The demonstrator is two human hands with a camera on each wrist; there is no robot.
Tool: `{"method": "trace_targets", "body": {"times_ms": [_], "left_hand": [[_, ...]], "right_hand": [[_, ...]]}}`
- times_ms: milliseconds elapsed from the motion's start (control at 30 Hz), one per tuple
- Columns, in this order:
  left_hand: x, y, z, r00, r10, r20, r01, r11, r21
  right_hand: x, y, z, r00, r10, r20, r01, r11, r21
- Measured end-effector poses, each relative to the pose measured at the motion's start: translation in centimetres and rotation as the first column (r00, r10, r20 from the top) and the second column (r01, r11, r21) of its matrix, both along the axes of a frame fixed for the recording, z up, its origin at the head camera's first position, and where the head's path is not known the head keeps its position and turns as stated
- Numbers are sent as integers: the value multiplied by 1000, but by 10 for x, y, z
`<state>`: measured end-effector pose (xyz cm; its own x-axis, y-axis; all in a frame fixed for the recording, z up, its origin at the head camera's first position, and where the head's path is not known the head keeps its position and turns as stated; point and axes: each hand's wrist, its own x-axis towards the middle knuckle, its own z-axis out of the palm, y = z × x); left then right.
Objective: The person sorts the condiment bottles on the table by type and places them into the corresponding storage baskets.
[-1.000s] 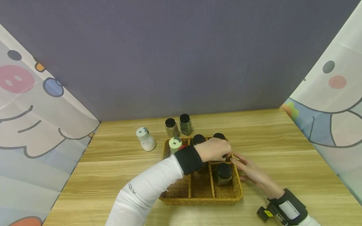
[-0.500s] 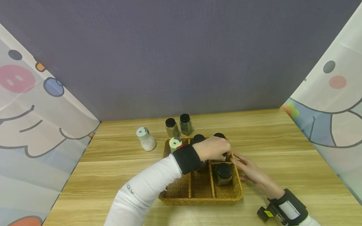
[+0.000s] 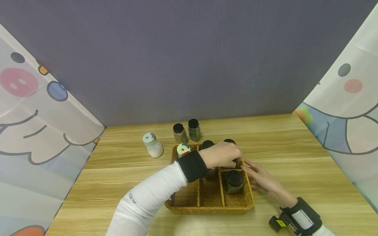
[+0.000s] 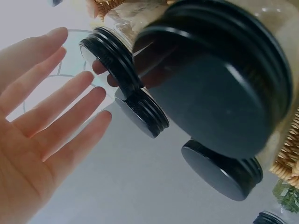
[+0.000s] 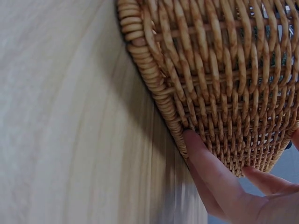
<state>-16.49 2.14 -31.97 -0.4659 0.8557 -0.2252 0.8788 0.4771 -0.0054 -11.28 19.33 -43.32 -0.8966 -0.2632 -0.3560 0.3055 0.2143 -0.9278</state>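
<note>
My left hand (image 3: pixel 222 154) reaches over a woven basket (image 3: pixel 211 209) to its back right compartment. In the left wrist view its fingers (image 4: pixel 70 100) are spread and fairly straight, beside a black-lidded jar (image 4: pixel 114 60) without visible contact. A bigger black lid (image 4: pixel 205 88) stands close to that camera. My right hand (image 3: pixel 261 178) is at the basket's right side; in the right wrist view its fingertips rest against the woven outer wall (image 5: pixel 219 79). A black-lidded jar (image 3: pixel 234 180) stands in the front right compartment. Other jars are partly hidden by the left hand and wrist.
A white-capped bottle (image 3: pixel 183 149) is in the basket's back left. On the wooden table (image 3: pixel 112 183), a white bottle (image 3: pixel 153 147) stands left of the basket, and two black-lidded jars, one pale (image 3: pixel 180 135) and one green (image 3: pixel 194 131), stand behind it. A grey panel (image 3: pixel 189 65) rises behind.
My left forearm and sleeve have shifted slightly left, while the hand stays over the same compartment. The right hand, basket and jars look unmoved.
</note>
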Motion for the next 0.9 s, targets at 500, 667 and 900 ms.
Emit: {"method": "trace_targets", "body": {"times_ms": [500, 667, 900], "left_hand": [[-1, -18, 4, 998, 18, -66, -11, 993, 114], [-4, -31, 4, 994, 15, -110, 7, 980, 199], [-9, -53, 7, 984, 69, -163, -22, 961, 275]], "right_hand": [[-1, 0, 0, 1000, -8, 6, 8, 1000, -22], [-1, -1, 0, 1000, -12, 5, 12, 1000, -29], [0, -2, 0, 1000, -18, 2, 18, 1000, -9]]}}
